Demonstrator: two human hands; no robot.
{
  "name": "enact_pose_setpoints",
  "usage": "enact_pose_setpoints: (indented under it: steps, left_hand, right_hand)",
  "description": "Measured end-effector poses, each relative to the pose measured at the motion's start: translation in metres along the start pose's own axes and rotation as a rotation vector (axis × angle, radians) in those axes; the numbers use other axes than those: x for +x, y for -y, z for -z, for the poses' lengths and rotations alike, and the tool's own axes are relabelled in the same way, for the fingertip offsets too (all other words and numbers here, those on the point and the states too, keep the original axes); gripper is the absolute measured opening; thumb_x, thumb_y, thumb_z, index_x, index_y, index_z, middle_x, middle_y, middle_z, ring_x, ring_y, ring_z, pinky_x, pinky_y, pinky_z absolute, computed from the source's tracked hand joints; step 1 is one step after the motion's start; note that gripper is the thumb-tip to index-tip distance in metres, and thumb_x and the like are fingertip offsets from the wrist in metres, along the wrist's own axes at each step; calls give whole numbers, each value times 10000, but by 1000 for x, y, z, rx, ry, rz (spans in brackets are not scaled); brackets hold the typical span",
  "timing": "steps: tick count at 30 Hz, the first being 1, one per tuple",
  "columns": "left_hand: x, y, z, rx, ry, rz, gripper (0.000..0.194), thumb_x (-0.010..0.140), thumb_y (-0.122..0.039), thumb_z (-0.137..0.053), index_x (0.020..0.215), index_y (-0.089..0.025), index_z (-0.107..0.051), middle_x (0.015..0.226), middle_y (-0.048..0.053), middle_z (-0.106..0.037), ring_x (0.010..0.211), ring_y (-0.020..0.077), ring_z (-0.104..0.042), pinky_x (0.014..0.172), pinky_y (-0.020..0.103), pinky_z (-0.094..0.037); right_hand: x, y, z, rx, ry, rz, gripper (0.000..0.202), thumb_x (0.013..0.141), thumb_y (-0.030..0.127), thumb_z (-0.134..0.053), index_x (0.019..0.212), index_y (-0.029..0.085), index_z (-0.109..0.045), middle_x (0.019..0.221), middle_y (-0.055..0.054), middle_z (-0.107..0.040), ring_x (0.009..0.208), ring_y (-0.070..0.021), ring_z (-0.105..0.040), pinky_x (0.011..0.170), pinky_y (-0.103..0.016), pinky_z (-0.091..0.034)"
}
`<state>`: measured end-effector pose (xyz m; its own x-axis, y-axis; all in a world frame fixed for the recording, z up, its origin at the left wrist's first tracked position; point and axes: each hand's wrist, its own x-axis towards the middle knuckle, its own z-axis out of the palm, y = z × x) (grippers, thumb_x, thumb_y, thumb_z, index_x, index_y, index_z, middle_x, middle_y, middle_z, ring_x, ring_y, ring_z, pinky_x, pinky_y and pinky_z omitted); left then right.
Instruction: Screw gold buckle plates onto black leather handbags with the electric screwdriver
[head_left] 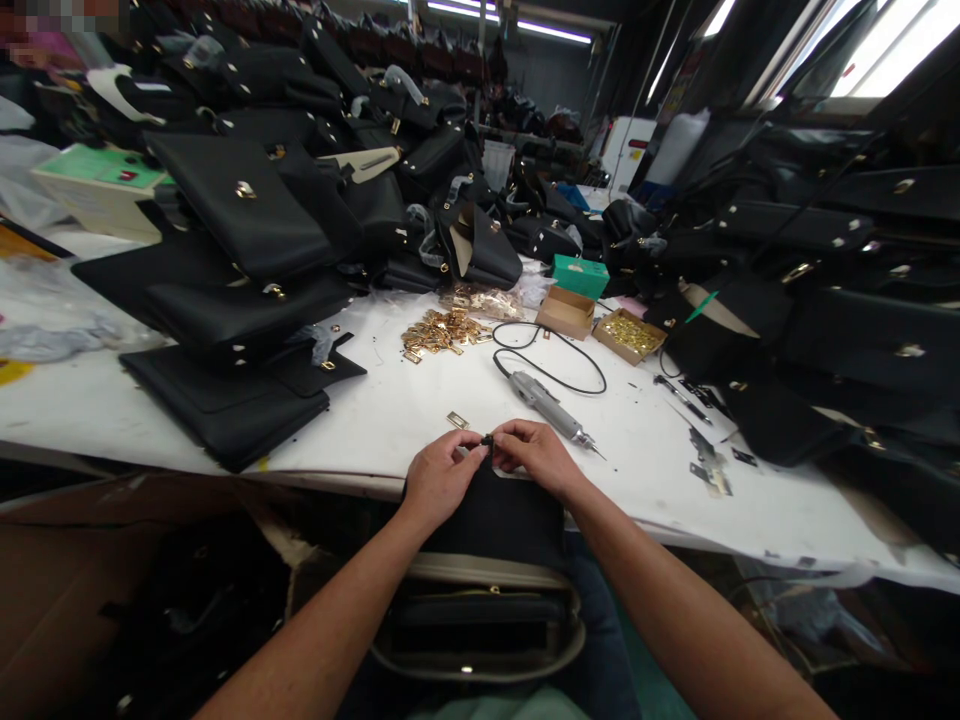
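A black handbag (487, 520) lies across my lap with its flap laid up onto the table edge. The body of the bag gapes toward me, showing a pale lining and a zip. At the flap's far edge, my left hand (444, 470) and my right hand (534, 455) meet, fingertips pinched around a small dark piece (487, 440) whose kind I cannot make out. Just beyond my left fingers lies a gold rectangular metal plate (457, 421). To the right of my right hand, a grey electric screwdriver (551, 408) rests with its bit pointing right.
A heap of gold metal fittings (442, 333) lies behind my hands. An open box of small brass-coloured parts (631, 334) stands right of a brown carton (566, 312). Black bags (232, 380) are stacked at left, more (847, 340) at right. The screwdriver's cable (600, 375) loops over the table.
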<state>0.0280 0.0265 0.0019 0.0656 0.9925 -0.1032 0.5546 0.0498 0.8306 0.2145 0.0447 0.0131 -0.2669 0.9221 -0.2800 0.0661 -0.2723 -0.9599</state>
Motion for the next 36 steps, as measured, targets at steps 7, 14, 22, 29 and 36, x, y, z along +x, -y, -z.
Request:
enact_pose_setpoints:
  steps: [7, 14, 22, 29, 36]
  left_hand:
    - [1, -1, 2, 22, 11, 17, 315, 843, -468, -625, 1048, -258, -738, 676, -29, -693, 634, 163, -633, 607, 273, -434]
    - [2, 1, 1, -13, 34, 5, 325, 848, -435, -620, 1090, -261, -751, 828, -1, -763, 750, 181, -680, 668, 278, -475]
    - [6, 3, 1, -81, 62, 6, 291, 837, -441, -628, 1021, -256, -756, 806, -5, -759, 722, 176, -678, 661, 273, -480]
    - [11, 3, -2, -131, 74, 40, 271, 819, -430, -620, 935, -235, -769, 777, 8, -757, 674, 172, -669, 630, 270, -472]
    - [16, 3, -3, -133, 76, 82, 253, 781, -404, -624, 886, -224, -767, 699, 1, -727, 627, 166, -649, 594, 263, -452]
  right_hand:
    - [0, -1, 0, -42, 13, 28, 380, 816, 547, -697, 849, 168, -699, 673, -21, -688, 607, -140, -629, 632, -275, -518]
    - [-2, 0, -2, -71, 26, 49, 330, 798, 496, -730, 857, 172, -708, 646, -2, -666, 562, -124, -574, 578, -252, -468]
    - [-3, 3, -2, -90, -29, 11, 318, 777, 464, -742, 877, 163, -763, 674, -17, -687, 566, -130, -578, 579, -263, -469]
    - [-1, -5, -5, -100, -81, 46, 253, 795, 387, -695, 845, 152, -775, 612, -25, -685, 526, -132, -579, 537, -248, -466]
    - [1, -6, -9, -175, -137, 75, 223, 791, 315, -639, 829, 138, -770, 591, -18, -679, 498, -113, -568, 509, -214, -449]
